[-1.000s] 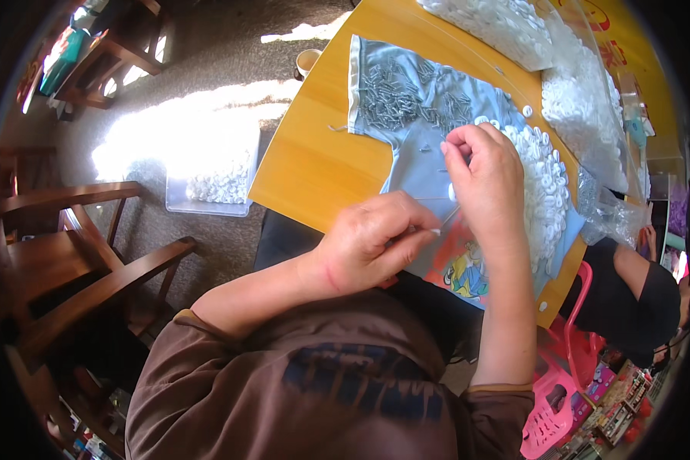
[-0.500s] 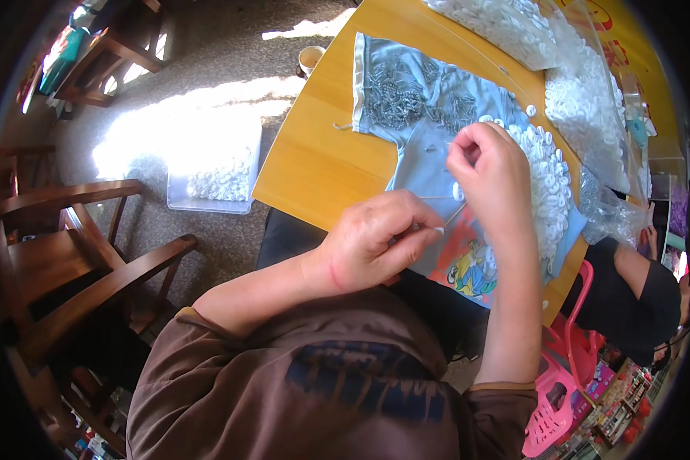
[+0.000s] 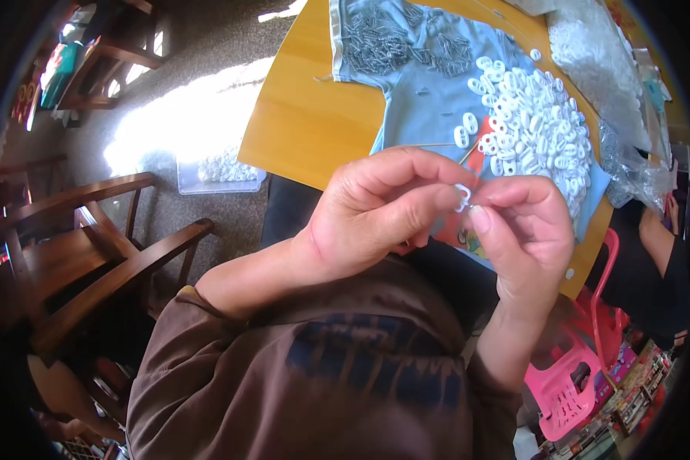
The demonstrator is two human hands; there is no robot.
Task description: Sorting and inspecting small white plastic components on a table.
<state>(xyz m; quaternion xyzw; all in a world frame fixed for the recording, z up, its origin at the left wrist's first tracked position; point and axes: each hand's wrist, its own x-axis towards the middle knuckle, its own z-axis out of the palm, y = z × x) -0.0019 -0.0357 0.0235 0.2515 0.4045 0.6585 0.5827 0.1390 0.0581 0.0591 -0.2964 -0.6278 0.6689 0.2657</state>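
Pinching left hand (image 3: 375,203): fingers together, clamped on a small white looped plastic piece (image 3: 462,198), tight between thumb and forefinger.
Right hand (image 3: 536,245): in close from the other side, thumb and forefinger near together, right at that same piece; cannot tell whether gripping or just touching.
Piece: up between both hands, out in front of the brown shirt (image 3: 237,376).
Thin pale strand (image 3: 429,144): showing just beyond the left hand.
Light blue printed garment (image 3: 414,115): spread flat over the yellow wooden counter (image 3: 303,107).
Heap of white oval plastic pieces (image 3: 540,123): piled on the garment, just beyond the right hand.
Two loose white ovals (image 3: 461,136): lying left of that heap, side by side.
Heap of small dark grey metal parts (image 3: 375,46): resting farther off, at the garment's far end.
Clear plastic tub (image 3: 221,185): down on the floor, off left, white bits inside.
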